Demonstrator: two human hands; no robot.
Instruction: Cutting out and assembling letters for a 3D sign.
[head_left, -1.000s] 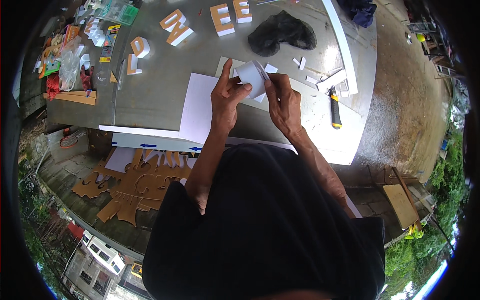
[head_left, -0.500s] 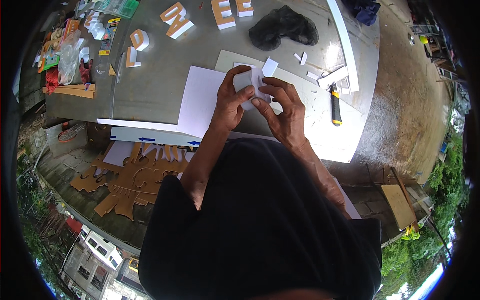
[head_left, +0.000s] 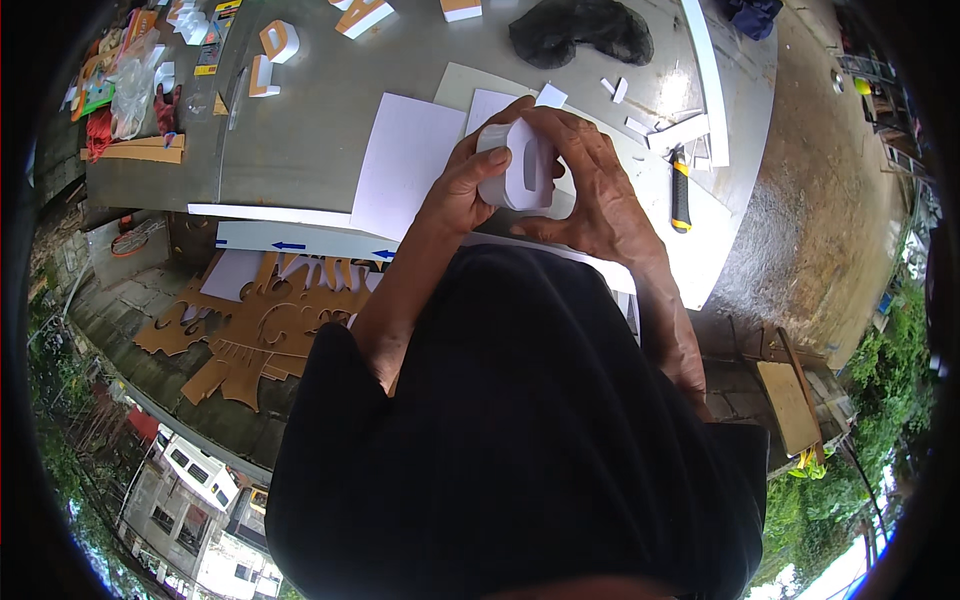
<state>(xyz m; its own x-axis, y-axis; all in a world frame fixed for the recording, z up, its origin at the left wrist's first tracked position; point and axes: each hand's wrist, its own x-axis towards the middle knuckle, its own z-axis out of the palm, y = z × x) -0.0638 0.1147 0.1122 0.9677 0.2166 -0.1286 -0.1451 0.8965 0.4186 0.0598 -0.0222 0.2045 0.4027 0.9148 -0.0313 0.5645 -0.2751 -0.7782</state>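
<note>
A white hollow block letter with a rounded outline and a slot in its face is held up over the near part of the table. My left hand is closed around its left side, thumb on the side wall and fingers behind. At its upper right, my right hand has curved fingers at the letter's top edge. The right thumb is stretched out below the letter, apart from the fingers. Under the hands lie white sheets and a pale board.
A utility knife with a black and yellow handle lies to the right, beside white offcuts. Black mesh cloth and brown-faced block letters lie farther back. A clear plastic bag is among clutter at left; cut brown sheets lie below the table.
The block letter has turned so its slotted face shows. My right hand has moved right and spread its thumb away from the piece. The view has shifted slightly.
</note>
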